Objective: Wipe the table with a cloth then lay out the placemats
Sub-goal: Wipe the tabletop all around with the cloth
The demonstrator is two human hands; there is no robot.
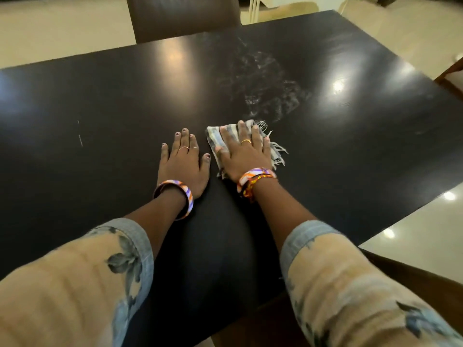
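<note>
The right hand (244, 152) lies flat on a folded, grey-striped cloth (226, 136), fingers straight and slightly spread, pressing it onto the dark worktop (100, 101); the cloth's frayed fringe sticks out to the right of the hand. Just left of it, the left hand (184, 162) rests palm down on the bare worktop with its fingers spread, holding nothing and not touching the cloth. Each hand wears a thin ring, and each wrist carries an orange, white and purple bangle (178, 196). Rolled-up sleeves (75, 284) in peach and pale blue cover both forearms. Beyond the cloth, toward the far right, whitish smeared streaks (265, 88) mark the glossy surface. A brown chair (183, 16) stands at the far edge, with pale floor tiles (50, 33) around.
</note>
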